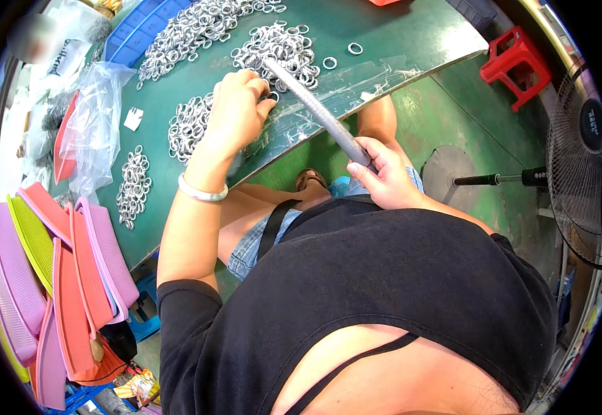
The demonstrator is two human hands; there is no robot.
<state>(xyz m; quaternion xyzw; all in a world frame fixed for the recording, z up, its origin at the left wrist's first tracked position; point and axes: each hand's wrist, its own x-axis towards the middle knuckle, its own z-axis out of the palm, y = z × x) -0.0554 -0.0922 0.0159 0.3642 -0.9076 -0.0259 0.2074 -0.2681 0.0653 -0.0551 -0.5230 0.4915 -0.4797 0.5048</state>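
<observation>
My right hand is closed round the thick end of a tapered grey metal ring mandrel. Its thin end points up and left over the green table, reaching a heap of silvery metal rings. Beside that tip my left hand has its fingers curled together, with one metal ring at the fingertips, partly hidden. Another pile of rings lies just left of my left wrist, which wears a pale bangle. Two loose rings, one of them this ring, lie right of the heap.
A larger ring heap lies by a blue bin. A smaller pile sits near the table's left edge. Plastic bags and stacked coloured baskets stand left. At right are a red stool and a fan.
</observation>
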